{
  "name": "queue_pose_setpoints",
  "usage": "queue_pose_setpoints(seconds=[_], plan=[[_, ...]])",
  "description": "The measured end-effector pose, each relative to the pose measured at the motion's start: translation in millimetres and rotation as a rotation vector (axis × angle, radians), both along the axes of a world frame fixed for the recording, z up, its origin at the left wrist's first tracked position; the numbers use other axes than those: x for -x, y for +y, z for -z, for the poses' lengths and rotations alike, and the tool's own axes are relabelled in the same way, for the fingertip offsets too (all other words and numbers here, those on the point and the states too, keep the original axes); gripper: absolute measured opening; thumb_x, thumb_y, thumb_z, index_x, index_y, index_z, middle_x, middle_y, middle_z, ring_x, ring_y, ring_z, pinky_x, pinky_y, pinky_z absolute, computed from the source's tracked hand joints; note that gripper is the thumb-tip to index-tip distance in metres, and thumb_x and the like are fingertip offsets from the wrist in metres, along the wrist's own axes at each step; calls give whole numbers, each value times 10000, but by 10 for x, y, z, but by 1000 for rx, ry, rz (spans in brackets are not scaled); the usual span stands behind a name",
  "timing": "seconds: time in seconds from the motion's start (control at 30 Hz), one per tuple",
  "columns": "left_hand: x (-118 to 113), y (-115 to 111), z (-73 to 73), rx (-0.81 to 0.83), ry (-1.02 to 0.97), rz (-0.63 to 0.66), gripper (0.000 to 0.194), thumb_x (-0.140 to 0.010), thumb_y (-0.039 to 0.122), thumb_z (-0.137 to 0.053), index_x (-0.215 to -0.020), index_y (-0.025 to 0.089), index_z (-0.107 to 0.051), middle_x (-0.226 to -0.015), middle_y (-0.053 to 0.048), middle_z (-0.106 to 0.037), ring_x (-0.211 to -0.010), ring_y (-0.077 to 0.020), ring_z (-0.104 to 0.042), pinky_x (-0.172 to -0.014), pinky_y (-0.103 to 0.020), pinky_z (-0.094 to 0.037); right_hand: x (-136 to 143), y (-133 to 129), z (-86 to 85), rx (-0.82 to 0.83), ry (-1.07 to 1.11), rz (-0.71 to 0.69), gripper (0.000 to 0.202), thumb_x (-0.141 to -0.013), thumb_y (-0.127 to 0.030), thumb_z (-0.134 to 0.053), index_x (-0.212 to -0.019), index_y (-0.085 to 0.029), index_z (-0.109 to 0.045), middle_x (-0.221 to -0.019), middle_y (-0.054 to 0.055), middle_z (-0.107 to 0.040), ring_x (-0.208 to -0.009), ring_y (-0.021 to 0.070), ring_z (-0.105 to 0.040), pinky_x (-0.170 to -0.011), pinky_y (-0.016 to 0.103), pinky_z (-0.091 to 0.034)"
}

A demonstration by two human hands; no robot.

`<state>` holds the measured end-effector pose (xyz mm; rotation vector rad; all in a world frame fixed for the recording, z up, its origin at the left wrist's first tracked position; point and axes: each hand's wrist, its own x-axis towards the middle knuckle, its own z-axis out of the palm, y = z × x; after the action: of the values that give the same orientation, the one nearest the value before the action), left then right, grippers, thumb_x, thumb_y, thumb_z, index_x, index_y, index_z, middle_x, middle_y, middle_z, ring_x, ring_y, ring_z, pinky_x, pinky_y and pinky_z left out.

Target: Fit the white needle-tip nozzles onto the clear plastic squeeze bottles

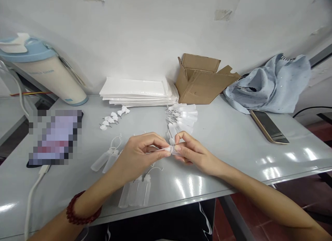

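Observation:
My left hand (pixel 147 149) and my right hand (pixel 190 149) meet over the middle of the table, both pinching a small translucent bottle (pixel 171 150) near its white top. Fingers cover most of it. Just beyond them lies a pile of translucent bottles (pixel 186 116) with thin metal tips. White caps with short pins (pixel 110 120) form a row farther left. Beside my left wrist rest loose bottles with looped straps (pixel 101 160), and more bottles (pixel 136 192) lie side by side near the front edge.
White padded envelopes (pixel 135 87) are stacked by the wall, next to an open cardboard box (pixel 199 83). A blue cloth bag (pixel 269 85) and a phone (pixel 269 127) are on the right. A tumbler (pixel 52 71) and a cabled, pixelated phone (pixel 55 137) occupy the left.

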<state>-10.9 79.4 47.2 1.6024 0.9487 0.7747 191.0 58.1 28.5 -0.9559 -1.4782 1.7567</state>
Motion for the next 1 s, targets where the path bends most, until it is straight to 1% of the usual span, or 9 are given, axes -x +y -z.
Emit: queue_pose_setpoints(seconds=[0.17, 0.3, 0.37, 0.5, 0.6, 0.7, 0.83, 0.9, 1.0], plan=[[-8, 21, 18, 78, -30, 16, 105, -783, 308, -711, -792, 207, -739, -868, -32, -703, -810, -165, -643, -696, -259, -546, 12, -15, 10, -46, -90, 54, 272, -902, -423, -577, -1028, -217, -450, -660, -72, -438, -530, 69, -311, -494, 212, -258], [-34, 10, 36, 129, -6, -23, 137, -780, 298, -713, -890, 216, -708, -892, -12, -706, -856, -168, -661, -784, -282, -558, 32, -1, -1, 35, -83, 106, 280, -877, -454, -599, -935, -195, -513, -587, -87, -374, -479, 60, -272, -442, 205, -218], [-57, -11, 47, 81, 33, -66, 132, -778, 263, -706, -897, 214, -679, -909, 0, -704, -861, -160, -666, -824, -292, -558, 45, 11, -7, 93, -48, 127, 292, -859, -457, -621, -880, -186, -516, -575, -91, -370, -456, 52, -273, -423, 200, -224], [-88, -60, 77, -159, 115, -103, 65, -813, 223, -658, -879, 219, -657, -896, 11, -706, -860, -147, -665, -877, -302, -549, 57, 20, -20, 171, 2, 138, 322, -836, -457, -646, -786, -154, -549, -574, -80, -375, -458, 45, -298, -418, 198, -274], [-90, -83, 90, -229, 110, -109, 66, -824, 212, -645, -889, 224, -640, -912, 13, -706, -877, -145, -664, -865, -292, -552, 50, 9, -27, 174, 23, 111, 342, -847, -445, -632, -703, -146, -550, -539, -83, -339, -456, 47, -292, -420, 202, -282], [-85, -78, 63, -170, 100, -72, 110, -809, 249, -672, -908, 221, -632, -931, 10, -687, -893, -145, -647, -850, -278, -551, 42, -8, -29, 140, 14, 108, 313, -858, -421, -624, -722, -144, -573, -530, -87, -335, -449, 46, -295, -425, 204, -274], [-74, -51, 14, -111, 133, 25, 90, -833, 294, -652, -852, 208, -664, -819, 14, -664, -755, -127, -610, -689, -237, -525, 34, -13, -26, 99, 14, 90, 293, -878, -407, -599, -745, -145, -591, -534, -82, -352, -456, 49, -317, -436, 205, -269], [-64, -42, 17, -139, 128, 49, 67, -842, 254, -641, -838, 199, -680, -776, 18, -656, -709, -115, -589, -651, -226, -493, 32, -8, -23, 132, 60, 75, 294, -876, -391, -603, -718, -145, -579, -524, -82, -355, -456, 49, -307, -432, 203, -266], [-48, -38, 47, -209, 91, 59, 61, -824, 159, -650, -852, 187, -696, -789, 19, -653, -696, -98, -569, -638, -214, -465, 27, 2, -15, 196, 134, 54, 284, -870, -364, -619, -700, -140, -574, -518, -81, -364, -450, 45, -289, -419, 200, -255]])
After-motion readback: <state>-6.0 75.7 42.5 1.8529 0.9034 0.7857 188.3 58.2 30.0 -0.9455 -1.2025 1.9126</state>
